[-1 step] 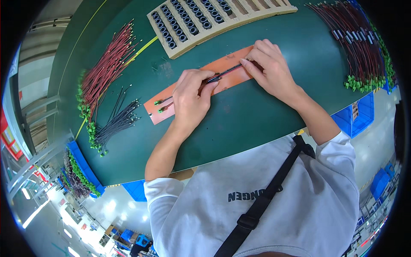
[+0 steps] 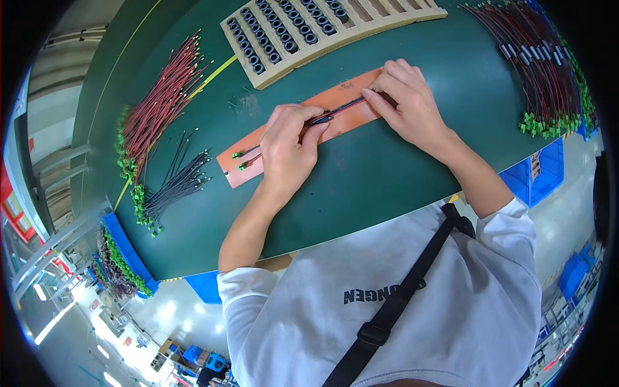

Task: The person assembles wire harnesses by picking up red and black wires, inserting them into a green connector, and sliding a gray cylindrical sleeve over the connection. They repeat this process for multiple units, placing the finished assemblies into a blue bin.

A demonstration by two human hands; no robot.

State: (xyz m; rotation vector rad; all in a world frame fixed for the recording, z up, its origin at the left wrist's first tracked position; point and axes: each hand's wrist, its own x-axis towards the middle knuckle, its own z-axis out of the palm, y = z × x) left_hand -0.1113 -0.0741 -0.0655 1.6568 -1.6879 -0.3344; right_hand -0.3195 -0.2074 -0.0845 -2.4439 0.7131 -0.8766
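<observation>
Green table (image 2: 400,168) — wire bundles (image 2: 155,116) flank hands

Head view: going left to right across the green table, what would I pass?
Bundle of red wires → bundle of black wires → left hand → right hand → pile of dark red and black wires with green connectors.

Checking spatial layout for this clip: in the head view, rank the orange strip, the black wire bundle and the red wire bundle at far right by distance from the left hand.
From the left hand:
1. Orange strip: directly under the hand, touching.
2. Black wire bundle: on the mat to its left.
3. Red wire bundle: far right, beyond the right hand.
</observation>
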